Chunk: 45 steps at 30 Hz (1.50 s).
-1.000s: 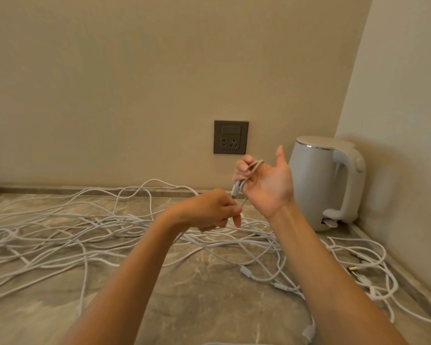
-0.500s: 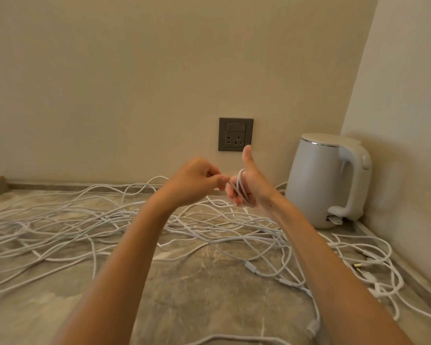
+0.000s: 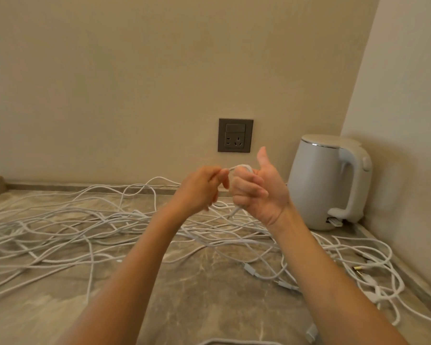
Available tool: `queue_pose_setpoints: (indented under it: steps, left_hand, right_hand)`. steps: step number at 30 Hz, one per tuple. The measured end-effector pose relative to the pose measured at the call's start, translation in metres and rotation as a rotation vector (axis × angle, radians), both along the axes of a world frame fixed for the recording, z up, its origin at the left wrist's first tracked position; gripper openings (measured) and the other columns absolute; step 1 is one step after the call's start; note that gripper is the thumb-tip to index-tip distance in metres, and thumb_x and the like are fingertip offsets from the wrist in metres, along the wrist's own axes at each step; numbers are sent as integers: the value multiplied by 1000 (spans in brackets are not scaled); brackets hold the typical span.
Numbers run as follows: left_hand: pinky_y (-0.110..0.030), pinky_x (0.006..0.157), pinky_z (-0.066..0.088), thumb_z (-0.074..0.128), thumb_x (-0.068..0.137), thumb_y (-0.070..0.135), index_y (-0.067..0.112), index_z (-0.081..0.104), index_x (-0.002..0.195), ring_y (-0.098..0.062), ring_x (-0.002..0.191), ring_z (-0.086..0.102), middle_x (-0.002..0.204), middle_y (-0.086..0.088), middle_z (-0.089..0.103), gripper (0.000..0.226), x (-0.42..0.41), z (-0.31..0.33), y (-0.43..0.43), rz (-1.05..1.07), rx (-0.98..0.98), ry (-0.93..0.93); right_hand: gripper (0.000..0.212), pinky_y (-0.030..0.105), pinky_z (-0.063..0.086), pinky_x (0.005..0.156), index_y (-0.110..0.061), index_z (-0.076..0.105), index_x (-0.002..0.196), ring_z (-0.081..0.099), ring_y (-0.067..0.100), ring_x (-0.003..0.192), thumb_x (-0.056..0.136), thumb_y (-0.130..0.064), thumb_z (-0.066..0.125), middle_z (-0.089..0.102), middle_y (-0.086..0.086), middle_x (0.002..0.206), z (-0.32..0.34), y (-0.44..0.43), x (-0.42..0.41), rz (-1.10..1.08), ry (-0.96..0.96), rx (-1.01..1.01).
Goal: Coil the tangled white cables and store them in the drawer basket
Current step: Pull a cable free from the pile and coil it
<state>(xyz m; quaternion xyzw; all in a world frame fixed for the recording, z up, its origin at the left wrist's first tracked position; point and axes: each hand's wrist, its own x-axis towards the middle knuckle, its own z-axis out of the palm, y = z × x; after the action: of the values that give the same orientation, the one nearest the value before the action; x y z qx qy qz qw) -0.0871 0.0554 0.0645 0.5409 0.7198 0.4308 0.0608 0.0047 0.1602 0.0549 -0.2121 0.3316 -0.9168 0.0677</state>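
Bare left forearm [image 3: 130,282] from 7 o'clock edge to wrist, bare right forearm [image 3: 329,282] from 5 o'clock, left hand [image 3: 202,190] and right hand [image 3: 261,192] bare too

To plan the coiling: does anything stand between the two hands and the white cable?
Nothing visible does: the left hand pinches the white cable and the right hand grips it. No drawer basket is in view.

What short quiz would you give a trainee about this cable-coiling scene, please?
1. True or false: the left hand and the right hand both hold a white cable.
2. What stands in the right corner? A toaster; B white kettle; C vase.
3. Is anything plugged into the wall socket?
Key: 1 true; 2 B; 3 no.
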Motion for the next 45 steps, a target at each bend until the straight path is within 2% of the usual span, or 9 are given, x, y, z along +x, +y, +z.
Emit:
queue_pose_setpoints:
  steps: [6,12,15,21,24,27,33,39,45]
  left_hand:
    - [-20,33,33,32,98,7,12,53,85,-7,31,37,55,-4,42,25,16,-12,10,-79,-277,-67]
    - [-18,38,29,26,102,24,16,48,78,-12,44,31,55,-2,39,33,28,-11,4,-194,-538,-79]
    - [-17,37,30,30,101,23,16,50,76,-11,43,32,55,-2,41,33,30,-8,2,-233,-567,-10]
    - [-14,41,31,45,97,24,14,60,75,-3,39,36,53,3,43,29,21,0,-1,-228,-468,100]
    - [-11,42,30,49,95,24,13,63,74,1,36,41,51,5,44,27,17,4,-2,-181,-365,144]
    - [-20,53,34,51,93,24,15,63,71,-3,50,44,55,7,48,26,13,8,-2,-120,-271,194]
    - [-28,58,36,54,92,26,7,68,77,-11,54,45,58,4,52,28,4,11,-5,-21,-84,227]
    - [-29,57,35,58,88,32,7,64,70,-17,55,44,55,1,50,32,4,4,-5,66,96,342]
    - [-30,60,38,38,98,27,15,54,75,-16,57,46,55,10,43,31,5,2,-3,42,-4,327]
  right_hand:
    - [79,32,43,54,4,55,69,47,27,50,80,-70,29,50,20,57,-1,12,6,-208,48,-279]
    - [71,20,44,46,-4,52,65,46,15,46,94,-63,25,46,6,56,9,10,12,-752,-97,-330]
    - [63,25,41,51,-7,49,72,43,16,50,95,-60,24,47,8,57,8,10,9,-974,-172,-124]
    - [77,26,37,57,-5,50,58,45,13,45,96,-58,7,49,7,47,-5,14,0,-1207,-264,596]
    - [84,23,38,59,-7,51,58,46,10,41,92,-61,-3,49,9,50,-9,15,1,-1140,-335,853]
    - [89,13,38,46,-4,48,55,41,8,37,90,-59,-13,47,7,45,-7,10,1,-1007,-386,1074]
    - [91,24,29,42,-10,42,42,32,11,33,81,-72,-13,39,1,38,-9,7,3,-779,-396,1127]
    - [87,14,23,29,-13,36,40,23,7,26,74,-83,-1,30,-1,34,-8,11,10,-442,-387,762]
    - [78,18,36,36,-11,41,52,36,14,35,78,-80,16,43,6,41,-8,8,7,51,-118,155]
